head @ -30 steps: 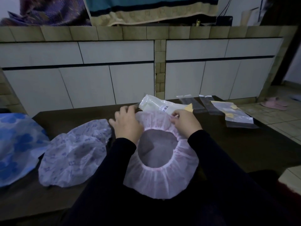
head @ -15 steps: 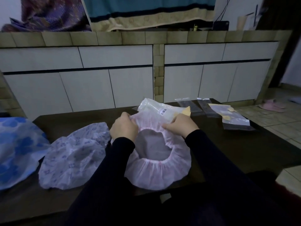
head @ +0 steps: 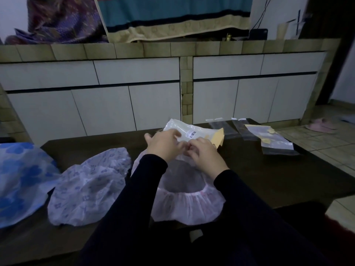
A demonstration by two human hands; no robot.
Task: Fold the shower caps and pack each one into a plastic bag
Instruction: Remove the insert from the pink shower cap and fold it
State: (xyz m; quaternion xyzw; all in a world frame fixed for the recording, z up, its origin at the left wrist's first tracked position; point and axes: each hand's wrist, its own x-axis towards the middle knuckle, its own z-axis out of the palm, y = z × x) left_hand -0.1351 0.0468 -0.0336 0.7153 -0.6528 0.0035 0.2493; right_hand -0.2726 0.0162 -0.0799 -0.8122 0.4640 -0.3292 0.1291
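Both hands meet at the far rim: left hand (head: 165, 145) and right hand (head: 204, 153) pinch the pink shower cap (head: 189, 204), which lies mouth-up on the dark table (head: 269, 173). It looks feather-light, floppy and slippery; the elastic hem seems the best hold.

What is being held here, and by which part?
Both hands, left hand and right hand, pinch the pink shower cap at the far side of its elastic rim, close together.
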